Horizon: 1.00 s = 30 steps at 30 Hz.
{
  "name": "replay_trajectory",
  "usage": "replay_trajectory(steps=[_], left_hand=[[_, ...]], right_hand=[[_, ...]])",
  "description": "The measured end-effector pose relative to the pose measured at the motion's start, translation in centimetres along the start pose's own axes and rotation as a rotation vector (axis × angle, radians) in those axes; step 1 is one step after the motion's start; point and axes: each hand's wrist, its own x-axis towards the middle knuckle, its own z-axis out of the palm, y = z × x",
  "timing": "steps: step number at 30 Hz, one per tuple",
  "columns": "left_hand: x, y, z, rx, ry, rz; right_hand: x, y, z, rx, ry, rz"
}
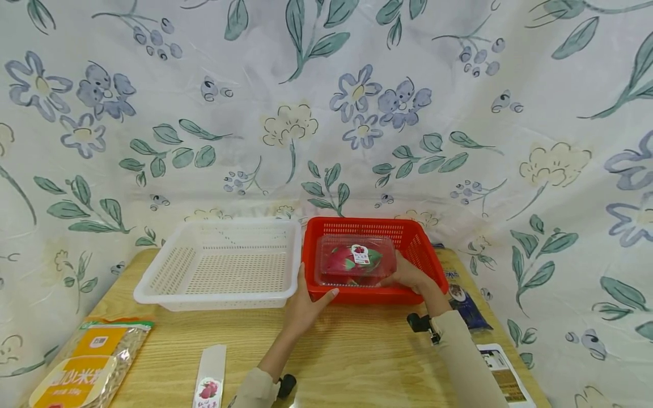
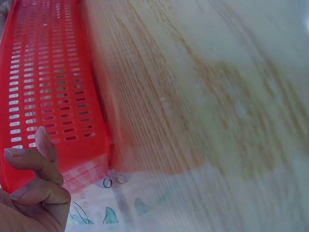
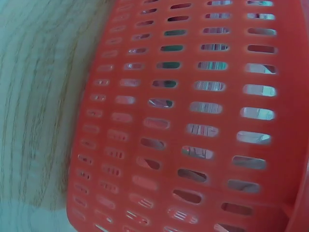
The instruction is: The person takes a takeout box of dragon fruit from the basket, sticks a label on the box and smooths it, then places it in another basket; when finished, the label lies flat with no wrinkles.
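A big cloth with blue flowers and green leaves hangs behind and beside a wooden table. On the table sit 2 baskets side by side, touching. The white basket is on the left. The red basket is on the right, and its wall of little slots fills the right wrist view and shows at the left of the left wrist view. Inside the red basket lies a clear box with a pink fruit in it and a small sticker on top. The left hand rests against the near left corner of the red basket, with the thumb up along the side and the fingers straight on the front wall. In the left wrist view 2 fingers are bent a little beside the red wall and hold nothing. The right hand reaches over the near rim of the red basket and touches the right end of the box. I cannot tell if its fingers grip the box or just rest on it. A yellow bag lies at the near left of the table. A white strip with a fruit picture lies in the near middle. A dark blue pack lies just right of the red basket, and a paper lies nearer, by the right sleeve.
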Motion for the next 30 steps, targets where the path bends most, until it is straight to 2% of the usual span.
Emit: replay_trajectory(steps=[3, 7, 10, 14, 16, 20, 23, 26, 30], left_hand=[[0.0, 0.2, -0.1, -0.003, -0.003, -0.003], [0.1, 0.3, -0.5, -0.008, -0.020, -0.024], [0.4, 0.1, -0.7, -0.107, -0.057, -0.037], [0.7, -0.3, -0.8, -0.277, -0.093, -0.055], [0.7, -0.3, -0.7, -0.299, -0.097, -0.068], [0.3, 0.3, -1.0, -0.274, -0.123, -0.091], [-0.2, 1.4, -2.0, -0.244, -0.164, -0.060], [-0.3, 2.5, -3.4, -0.204, -0.196, -0.013], [0.0, 3.6, -5.8, -0.092, -0.192, 0.031]], right_hand=[[0.0, -0.2, 0.1, -0.024, 0.021, 0.036], [0.0, -0.4, 0.0, -0.046, 0.028, 0.032], [0.1, -0.5, -0.1, -0.063, 0.029, 0.009], [0.2, -0.8, -0.4, -0.081, 0.048, 0.032], [0.1, -1.0, -0.5, -0.086, 0.058, 0.053], [-0.1, -1.2, -0.5, -0.098, 0.062, 0.058], [-0.2, -1.4, -0.5, -0.127, 0.071, 0.042], [-0.4, -1.9, -0.5, -0.163, 0.105, 0.046], [-0.5, -2.6, -0.6, -0.233, 0.156, 0.049]])
